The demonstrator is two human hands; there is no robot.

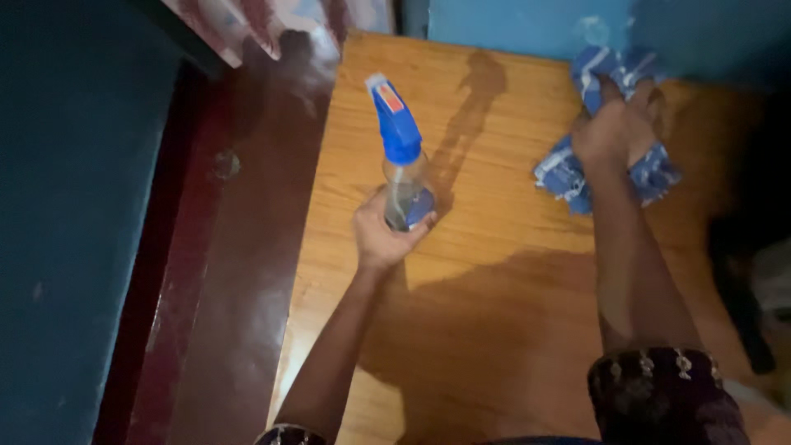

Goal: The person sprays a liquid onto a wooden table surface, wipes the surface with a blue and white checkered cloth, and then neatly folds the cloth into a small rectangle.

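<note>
Seen from above: a light wooden tabletop with visible grain, crossed by broad shadows under dim, warm light. To the left, a glossy dark red-brown floor catching a soft sheen, a small round fitting set into it. Further left, a dark teal wall; behind the table, a brighter blue wall. At top left, patterned red-and-white fabric.

head cam: sitting at the person's head | looking steeply down and forward over both forearms | framing the wooden bench close up | taking in a blue wall beyond | single view, sharing nothing
</note>
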